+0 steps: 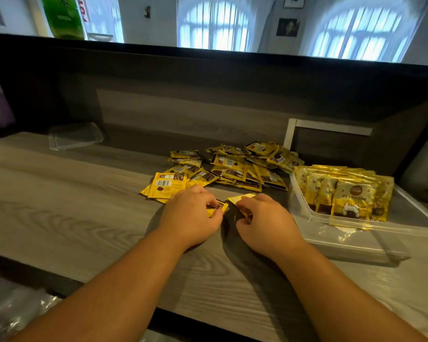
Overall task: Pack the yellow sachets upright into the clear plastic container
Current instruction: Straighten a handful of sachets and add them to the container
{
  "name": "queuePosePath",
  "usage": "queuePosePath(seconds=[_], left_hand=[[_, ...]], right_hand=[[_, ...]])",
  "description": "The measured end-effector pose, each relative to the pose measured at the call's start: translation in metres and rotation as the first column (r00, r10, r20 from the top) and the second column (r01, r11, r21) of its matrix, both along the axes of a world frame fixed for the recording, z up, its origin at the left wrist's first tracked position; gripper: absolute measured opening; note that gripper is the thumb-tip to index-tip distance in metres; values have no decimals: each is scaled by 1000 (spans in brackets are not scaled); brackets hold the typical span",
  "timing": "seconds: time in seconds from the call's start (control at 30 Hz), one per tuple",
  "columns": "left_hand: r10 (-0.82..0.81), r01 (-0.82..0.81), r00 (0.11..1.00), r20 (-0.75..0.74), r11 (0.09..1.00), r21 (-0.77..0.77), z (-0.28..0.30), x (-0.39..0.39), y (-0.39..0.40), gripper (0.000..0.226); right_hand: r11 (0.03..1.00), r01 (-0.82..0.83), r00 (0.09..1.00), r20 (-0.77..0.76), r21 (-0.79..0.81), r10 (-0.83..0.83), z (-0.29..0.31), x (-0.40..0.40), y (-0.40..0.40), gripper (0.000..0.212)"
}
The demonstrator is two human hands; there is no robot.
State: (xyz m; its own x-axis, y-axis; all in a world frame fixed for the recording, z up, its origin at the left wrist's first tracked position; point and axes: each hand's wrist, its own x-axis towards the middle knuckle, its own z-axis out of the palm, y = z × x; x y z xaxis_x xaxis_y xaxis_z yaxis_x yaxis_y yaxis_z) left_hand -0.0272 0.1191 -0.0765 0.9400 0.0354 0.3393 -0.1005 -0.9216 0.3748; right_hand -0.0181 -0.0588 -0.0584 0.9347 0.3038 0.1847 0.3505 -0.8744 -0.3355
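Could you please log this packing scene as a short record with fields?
surface: wooden table
container: clear tub at right, part filled with upright sachets
loose pile: sachets lying flat behind the hands
left hand: pinches a sachet
right hand: holds another sachet
lid: far left, off the tub

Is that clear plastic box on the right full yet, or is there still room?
Partly full. Yellow sachets stand upright at the far end of the clear container, while its near end shows bare bottom.

Glossy foil sachets (237, 166), clear plastic container (356, 230), matt woodgrain table (59, 206).
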Motion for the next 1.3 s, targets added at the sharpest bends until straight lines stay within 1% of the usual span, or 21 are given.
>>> queuePosePath(seconds=[0.1, 0.23, 0.3, 0.37, 0.4, 0.47, 0.5, 0.53, 0.6, 0.67, 0.73, 0.83, 0.9, 0.97, 1.03, 1.07, 1.1, 1.17, 1.23, 1.3], left_hand=[[0, -1, 1000, -12, 999, -45, 0, 0, -2, 34], [-46, 51, 997, 58, 994, -95, 1, -1, -6, 42], [-69, 76, 994, 80, 993, -94, 1, -2, -8, 46], [-73, 85, 989, 126, 992, -91, 0, 0, -8, 48], [-70, 90, 985, 160, 989, -120, -1, 0, -8, 49], [-37, 105, 966, 256, 961, -255, -1, 0, -6, 49], [-4, 113, 955, 296, 930, -351, -1, 0, -4, 49], [35, 119, 950, 311, 880, -461, 1, 0, -2, 47], [79, 127, 960, 270, 734, -668, 2, 1, 2, 42], [67, 131, 975, 212, 601, -789, 4, 1, 2, 39], [15, 132, 988, 157, 463, -877, 6, 2, -1, 42], [-100, 76, 994, 54, 232, -970, 11, 1, -5, 46], [-152, 19, 988, -1, 131, -991, 14, 1, -5, 40], [-178, -10, 984, -25, 83, -996, 16, 0, -4, 32], [-204, -29, 978, -34, 30, -999, 18, -1, -3, 29], [-229, -34, 973, -31, -8, -999, 20, -3, -3, 28], [-263, -41, 964, -28, -44, -998, 22, -4, -3, 27], [-363, -45, 932, 0, -116, -992, 24, -5, -2, 29], [-459, -26, 887, 58, -175, -984, 23, -7, -1, 47], [-498, -9, 863, 87, -188, -982, 24, -8, 0, 60]], right_hand=[[999, 21, 999, 31, -39, -20, -1, 0, 1, 40], [999, 32, 999, 42, 2, -32, -1, 3, 1, 47], [998, 35, 998, 43, 61, -38, 0, 3, 0, 46], [986, 35, 998, 53, 162, -44, 0, 3, -2, 42], [972, 38, 997, 58, 234, -53, 1, 3, -2, 38], [932, 48, 995, 59, 360, -74, 3, 2, -4, 27], [918, 54, 995, 55, 392, -82, 4, 1, -4, 23], [910, 57, 995, 45, 411, -83, 5, 1, -4, 21], [900, 68, 997, -2, 430, -74, 5, 0, -4, 20], [907, 77, 997, -56, 414, -59, 7, -3, -4, 19], [943, 41, 996, -87, 330, -12, 9, -5, -4, 18], [994, -56, 982, -174, 96, 73, 9, -5, 0, 17], [997, -68, 971, -228, 33, 74, 8, -6, 4, 15], [998, -49, 972, -228, 38, 57, 9, -9, 6, 9], [992, -14, 982, -186, 124, 37, 12, -12, 4, 9], [977, 16, 988, -156, 214, 18, 13, -12, 3, 14], [945, 41, 992, -129, 326, 2, 15, -11, 2, 19], [844, 47, 994, -107, 534, 13, 16, -12, 3, 27], [780, 6, 988, -122, 625, 91, 15, -14, 5, 23], [756, -22, 978, -143, 654, 152, 14, -18, 9, 14]])
